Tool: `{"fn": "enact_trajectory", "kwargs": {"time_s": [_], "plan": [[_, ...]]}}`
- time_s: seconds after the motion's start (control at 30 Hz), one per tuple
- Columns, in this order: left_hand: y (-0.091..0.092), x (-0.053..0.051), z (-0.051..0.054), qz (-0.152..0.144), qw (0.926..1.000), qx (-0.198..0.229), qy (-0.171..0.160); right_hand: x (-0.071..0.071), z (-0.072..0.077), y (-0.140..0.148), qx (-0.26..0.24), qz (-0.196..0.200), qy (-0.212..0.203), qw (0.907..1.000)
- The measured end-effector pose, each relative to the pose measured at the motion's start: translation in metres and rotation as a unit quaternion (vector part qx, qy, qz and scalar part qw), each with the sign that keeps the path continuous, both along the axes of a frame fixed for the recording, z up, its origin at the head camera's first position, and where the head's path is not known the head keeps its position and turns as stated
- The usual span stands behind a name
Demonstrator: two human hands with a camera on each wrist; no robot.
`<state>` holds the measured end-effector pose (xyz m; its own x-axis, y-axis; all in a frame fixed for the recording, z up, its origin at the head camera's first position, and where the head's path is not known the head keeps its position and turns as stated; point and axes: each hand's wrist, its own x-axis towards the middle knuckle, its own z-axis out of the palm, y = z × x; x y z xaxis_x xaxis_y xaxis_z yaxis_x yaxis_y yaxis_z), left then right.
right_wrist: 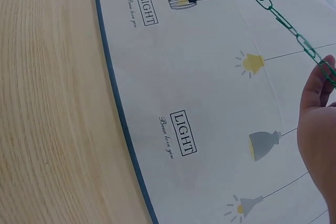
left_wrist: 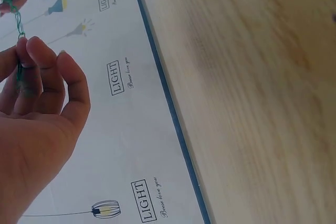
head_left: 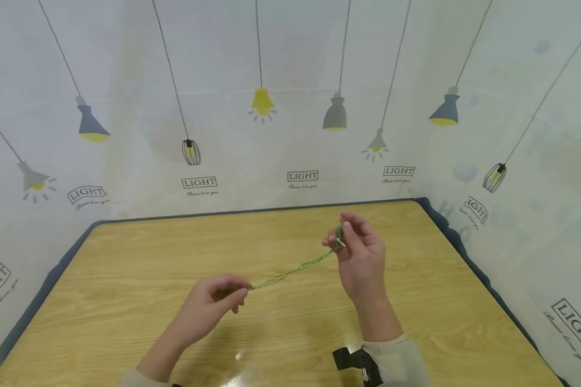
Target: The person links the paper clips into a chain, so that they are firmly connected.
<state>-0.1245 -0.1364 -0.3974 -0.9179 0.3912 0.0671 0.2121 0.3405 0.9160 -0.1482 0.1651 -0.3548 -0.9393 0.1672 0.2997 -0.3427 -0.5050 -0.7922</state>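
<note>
A chain of linked green paper clips [head_left: 297,269] stretches between my two hands above the table, sloping up to the right. My left hand [head_left: 214,302] pinches its lower end between thumb and fingers. Higher up, my right hand [head_left: 361,258] grips the other end, where some clips bunch near the fingertips. Seen from the right wrist, the separate wire loops of the chain [right_wrist: 283,20] run taut up to the right hand [right_wrist: 317,98]. In the left wrist view, the fingers of the left hand [left_wrist: 47,93] curl in and partly hide the chain's end.
A wood-grain table [head_left: 271,333] lies under both hands, with a dark blue edge. White sheeting [head_left: 247,156] printed with lamps and the word LIGHT stands behind it and at both sides. A black strap [head_left: 363,365] sits at the right sleeve.
</note>
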Motion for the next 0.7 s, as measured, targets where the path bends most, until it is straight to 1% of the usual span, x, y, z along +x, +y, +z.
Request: {"fn": "enact_trajectory", "kwargs": {"time_s": [0.1,0.17,0.3,0.47,0.53,0.6,0.67,0.7], "plan": [[-0.004,0.001,0.0,0.008,1.0,0.004,-0.004,-0.001,0.0,0.001,-0.031,-0.02,-0.011,0.9993],[-0.006,0.0,0.0,0.019,0.9997,0.013,-0.002,-0.002,-0.001,0.002,-0.044,-0.027,-0.014,0.9986],[-0.009,-0.001,0.004,0.045,0.9975,0.054,0.006,-0.003,-0.002,0.005,-0.067,-0.039,-0.018,0.9968],[-0.013,-0.002,0.01,0.068,0.9912,0.113,-0.001,-0.004,-0.004,0.005,-0.084,-0.053,-0.021,0.9948],[-0.014,-0.002,0.011,0.073,0.9864,0.147,-0.006,-0.004,-0.005,0.005,-0.093,-0.056,-0.023,0.9938],[-0.014,-0.002,0.013,0.073,0.9787,0.192,-0.013,-0.004,-0.007,0.005,-0.101,-0.06,-0.024,0.9928],[-0.014,-0.002,0.015,0.051,0.9645,0.258,-0.02,-0.005,-0.008,0.004,-0.107,-0.063,-0.028,0.9919],[-0.014,-0.002,0.016,0.037,0.9554,0.292,-0.023,-0.005,-0.009,0.004,-0.107,-0.065,-0.029,0.9916]]}}
